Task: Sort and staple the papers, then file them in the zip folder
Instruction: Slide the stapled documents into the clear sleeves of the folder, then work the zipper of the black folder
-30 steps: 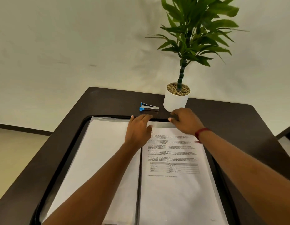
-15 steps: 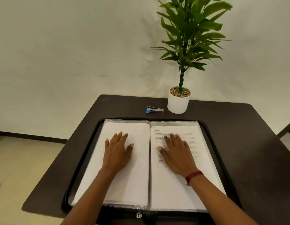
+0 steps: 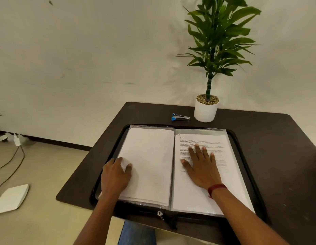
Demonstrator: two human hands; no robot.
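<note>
The zip folder lies open, flat on the desk, and fills most of the near half. A second ago both hands were up at its far edge; then they lay flat, one on each half. Now the left hand has slid out to the folder's left edge, where its fingers and thumb curl and pinch the side of the blank stack of papers. Whether it also holds the cover beneath, I cannot tell. The right hand stays spread, flat on the printed sheet in the right half.

The hands are well apart. The stapler sits at the desk's far edge, just beside the plant pot. With the papers in both halves, filing looks almost done. The left hand's grip suggests that the left half is about to fold over, and the zip pull waits at the near edge.
</note>
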